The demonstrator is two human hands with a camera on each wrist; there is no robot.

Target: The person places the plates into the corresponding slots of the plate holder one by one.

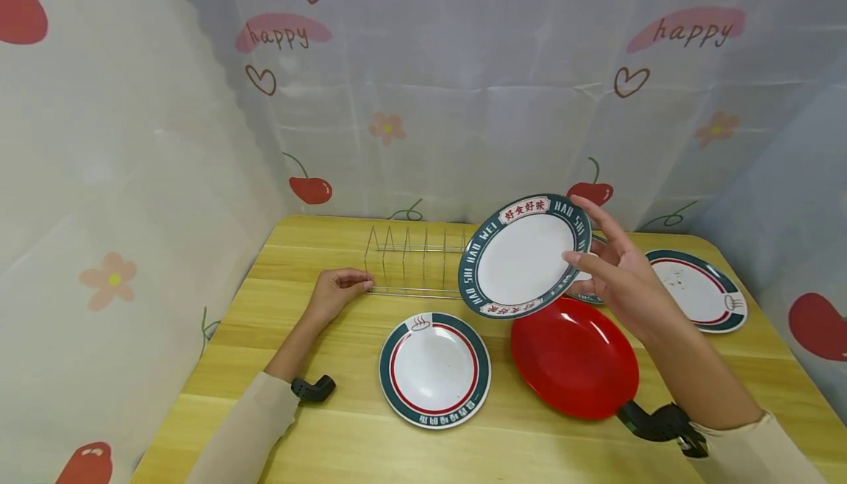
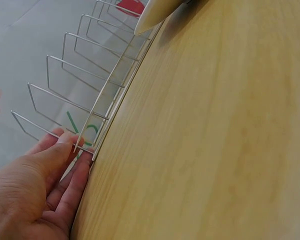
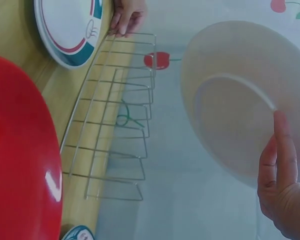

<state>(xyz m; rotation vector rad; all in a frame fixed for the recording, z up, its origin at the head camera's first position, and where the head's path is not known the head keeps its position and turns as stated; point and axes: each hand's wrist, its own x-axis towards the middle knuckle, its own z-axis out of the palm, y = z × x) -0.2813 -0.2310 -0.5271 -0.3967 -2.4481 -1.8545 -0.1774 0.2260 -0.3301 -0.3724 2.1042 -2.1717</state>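
My right hand (image 1: 622, 278) grips a white plate (image 1: 526, 256) with a lettered green rim by its right edge, tilted in the air. In the right wrist view the plate's pale underside (image 3: 230, 100) faces the camera, with fingers against it. My left hand (image 1: 337, 294) pinches the left end of a wire dish rack (image 1: 413, 293) standing on the table. In the left wrist view the thumb and fingers of that hand (image 2: 45, 185) close on the rack's end wire (image 2: 82, 148). The held plate hides the rack's right part in the head view.
A white plate with a red ring (image 1: 434, 370) lies in front of the rack. Right of it is a red plate (image 1: 576, 359). Another green-rimmed plate (image 1: 589, 296) sits partly hidden behind the right hand. One more plate (image 1: 701, 289) lies at the far right. A printed curtain (image 1: 450, 153) hangs behind.
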